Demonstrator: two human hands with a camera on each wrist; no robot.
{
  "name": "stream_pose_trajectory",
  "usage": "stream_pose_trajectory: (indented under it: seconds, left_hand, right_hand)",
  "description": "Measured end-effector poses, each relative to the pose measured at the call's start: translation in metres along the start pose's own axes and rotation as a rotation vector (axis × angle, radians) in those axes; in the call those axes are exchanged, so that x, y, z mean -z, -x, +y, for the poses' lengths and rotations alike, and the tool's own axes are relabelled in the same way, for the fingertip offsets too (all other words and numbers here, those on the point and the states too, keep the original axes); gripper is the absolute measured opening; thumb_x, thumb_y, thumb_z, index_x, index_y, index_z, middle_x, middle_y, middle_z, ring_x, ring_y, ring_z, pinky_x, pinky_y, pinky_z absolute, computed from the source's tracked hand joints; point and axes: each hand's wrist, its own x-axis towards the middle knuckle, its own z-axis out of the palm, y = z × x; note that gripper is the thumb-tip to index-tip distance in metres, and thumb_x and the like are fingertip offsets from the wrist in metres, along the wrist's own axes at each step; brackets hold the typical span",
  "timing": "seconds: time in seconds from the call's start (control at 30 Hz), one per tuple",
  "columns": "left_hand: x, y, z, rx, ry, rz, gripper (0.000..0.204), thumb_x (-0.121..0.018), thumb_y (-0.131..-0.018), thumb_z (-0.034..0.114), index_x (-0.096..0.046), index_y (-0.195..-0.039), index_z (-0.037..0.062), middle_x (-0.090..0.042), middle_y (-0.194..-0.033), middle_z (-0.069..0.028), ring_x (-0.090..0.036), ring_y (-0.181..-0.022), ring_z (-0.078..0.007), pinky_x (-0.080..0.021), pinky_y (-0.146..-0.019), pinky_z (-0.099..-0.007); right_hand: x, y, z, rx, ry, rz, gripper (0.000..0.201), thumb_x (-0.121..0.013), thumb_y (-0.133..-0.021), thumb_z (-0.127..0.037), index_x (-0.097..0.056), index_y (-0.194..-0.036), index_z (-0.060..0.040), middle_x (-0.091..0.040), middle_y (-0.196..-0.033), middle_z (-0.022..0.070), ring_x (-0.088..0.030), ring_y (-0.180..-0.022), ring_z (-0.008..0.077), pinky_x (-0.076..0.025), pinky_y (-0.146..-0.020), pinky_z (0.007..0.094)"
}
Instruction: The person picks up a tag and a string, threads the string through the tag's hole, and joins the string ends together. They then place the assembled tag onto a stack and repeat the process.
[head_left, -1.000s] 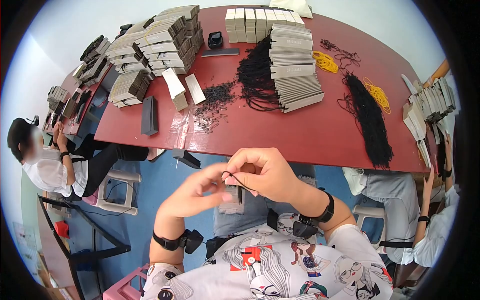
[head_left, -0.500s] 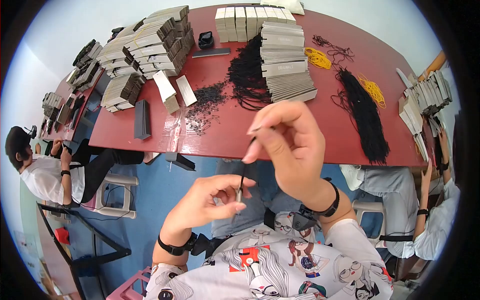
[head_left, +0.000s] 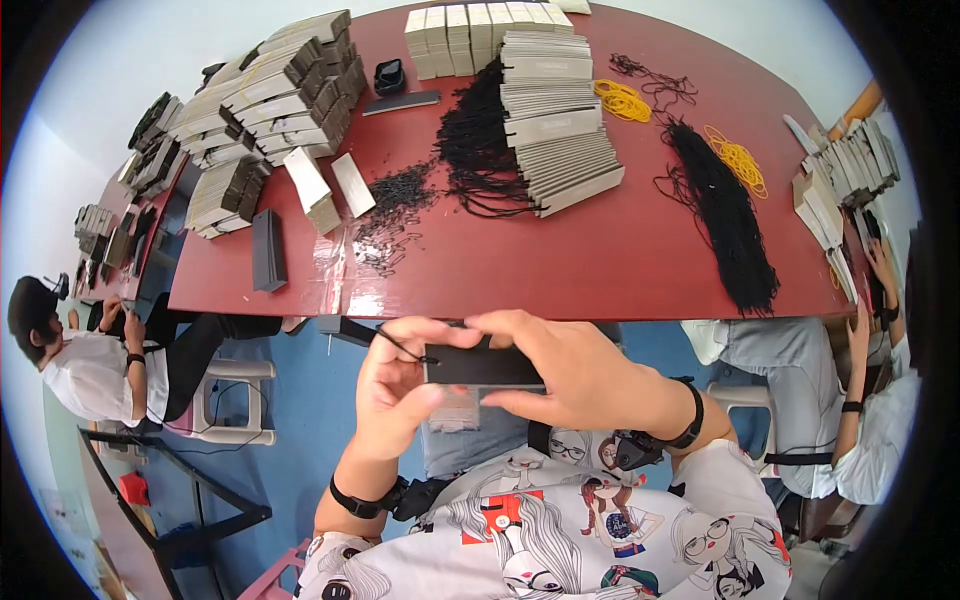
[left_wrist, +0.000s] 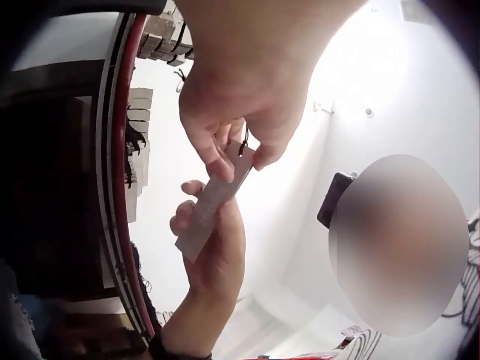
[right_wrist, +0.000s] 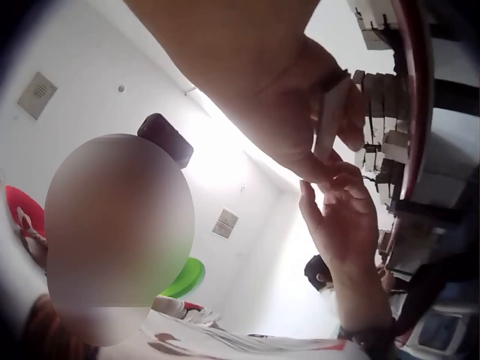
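A dark hang tag (head_left: pixel 485 368) lies lengthwise between both hands, over the person's lap. My left hand (head_left: pixel 392 392) holds the tag's corded end, index finger along the far edge and thumb by the near one. From that end a black cord (head_left: pixel 402 346) runs across the left fingers. With fingers and thumb on opposite long edges, my right hand (head_left: pixel 575 378) grips the other part. The left wrist view shows the tag's pale face (left_wrist: pixel 206 217) and the small cord knot at its top end. Seen in the right wrist view, the tag (right_wrist: pixel 332 120) sits within the right hand.
On the red table (head_left: pixel 450 270) stand tall stacks of tags (head_left: pixel 290 90), a row of corded tags (head_left: pixel 565 130), loose black fasteners (head_left: pixel 395 200), a black cord bundle (head_left: pixel 720 220) and yellow bands (head_left: pixel 625 100). Other people sit left (head_left: pixel 90 360) and right (head_left: pixel 860 440).
Earlier both hands met at the cord; then the right hand drew it upward from the tag in the left hand. Now the right hand has come down and grips the tag, dark face showing.
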Motion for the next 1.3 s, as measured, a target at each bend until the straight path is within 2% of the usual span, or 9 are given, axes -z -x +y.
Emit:
stream_pose_trajectory:
  seconds: [0.27,0.53,0.6,0.7,0.8,0.87,0.93,1.13,1.3]
  left_hand:
    - [-0.013,-0.013,-0.003,0.057,0.031,0.241,0.025,-0.045,-0.094,0.014,-0.058,-0.102,-0.0062,-0.058,-0.111,-0.0185,-0.059,-0.081,-0.0139,-0.050,-0.066,-0.0249]
    - [-0.013,-0.037,0.001,0.110,0.102,0.421,0.030,-0.043,-0.096,0.019,-0.059,-0.100,-0.0060,-0.062,-0.102,-0.0169,-0.050,-0.058,-0.0061,-0.044,-0.049,-0.0196]
    - [-0.015,-0.047,0.004,0.086,0.090,0.425,0.032,-0.041,-0.097,0.023,-0.057,-0.099,-0.0041,-0.063,-0.097,-0.0158,-0.052,-0.057,-0.0072,-0.045,-0.049,-0.0198]
    - [-0.010,-0.061,0.006,0.022,0.191,0.310,0.026,-0.040,-0.097,0.025,-0.053,-0.098,0.0028,-0.064,-0.086,-0.0103,-0.056,-0.059,-0.0084,-0.047,-0.051,-0.0201]
    - [-0.004,-0.094,0.009,0.056,0.219,0.382,0.021,-0.044,-0.095,0.023,-0.054,-0.100,0.0058,-0.060,-0.080,-0.0027,-0.052,-0.065,-0.0072,-0.041,-0.052,-0.0179]
    - [0.008,-0.120,0.005,0.046,0.360,0.295,0.018,-0.046,-0.094,0.016,-0.052,-0.105,0.0029,-0.060,-0.089,-0.0053,-0.057,-0.081,-0.0099,-0.049,-0.067,-0.0194]
    - [0.008,-0.152,0.004,0.057,0.420,0.400,0.029,-0.046,-0.092,0.008,-0.044,-0.118,-0.0032,-0.055,-0.105,-0.0122,-0.054,-0.104,-0.0170,-0.047,-0.090,-0.0245]
    - [0.036,-0.228,-0.015,-0.153,0.354,0.347,0.050,-0.047,-0.088,-0.002,-0.027,-0.134,-0.0028,-0.035,-0.132,-0.0241,-0.036,-0.125,-0.0273,-0.032,-0.106,-0.0323]
    - [0.040,-0.201,-0.019,-0.320,-0.459,0.445,0.044,-0.056,-0.083,0.003,-0.044,-0.125,0.0041,-0.045,-0.126,-0.0105,-0.044,-0.118,-0.0202,-0.035,-0.099,-0.0303]
  right_hand:
    - [-0.001,0.000,0.012,-0.026,-0.132,0.043,0.043,-0.068,-0.077,-0.028,-0.045,-0.104,-0.0037,-0.062,-0.088,0.0177,-0.062,-0.076,0.0341,-0.048,-0.065,0.0375]
    - [0.017,-0.005,0.023,-0.479,-0.935,-0.154,0.023,-0.054,-0.091,-0.023,-0.050,-0.095,-0.0009,-0.065,-0.084,0.0078,-0.062,-0.071,0.0099,-0.047,-0.056,0.0245]
    - [0.022,-0.003,0.031,-0.368,-0.819,-0.060,0.021,-0.056,-0.089,-0.020,-0.056,-0.089,0.0003,-0.065,-0.084,0.0101,-0.063,-0.067,0.0161,-0.048,-0.058,0.0276]
    - [0.052,-0.003,0.046,0.000,0.156,0.161,0.014,-0.063,-0.078,-0.012,-0.063,-0.086,-0.0004,-0.063,-0.082,0.0094,-0.061,-0.070,0.0225,-0.047,-0.065,0.0313]
    - [0.096,-0.016,0.063,0.040,0.298,0.237,0.015,-0.063,-0.077,-0.012,-0.061,-0.086,0.0006,-0.062,-0.080,0.0096,-0.060,-0.068,0.0213,-0.047,-0.064,0.0314]
    - [0.127,-0.040,0.053,-0.180,0.278,0.314,0.015,-0.062,-0.077,-0.016,-0.059,-0.082,-0.0024,-0.063,-0.073,0.0103,-0.061,-0.070,0.0282,-0.048,-0.065,0.0335]
    - [0.151,-0.069,0.082,-0.014,0.367,0.427,0.012,-0.063,-0.076,-0.014,-0.058,-0.082,-0.0036,-0.064,-0.075,0.0092,-0.061,-0.069,0.0265,-0.047,-0.065,0.0337]
    - [0.187,-0.150,0.155,-0.097,0.489,0.455,0.013,-0.066,-0.073,-0.016,-0.061,-0.082,-0.0071,-0.065,-0.076,0.0076,-0.063,-0.074,0.0247,-0.047,-0.068,0.0363]
    - [0.184,-0.169,0.185,-0.139,0.630,0.477,0.016,-0.070,-0.070,-0.018,-0.061,-0.080,-0.0090,-0.063,-0.080,0.0071,-0.060,-0.081,0.0255,-0.047,-0.071,0.0381]
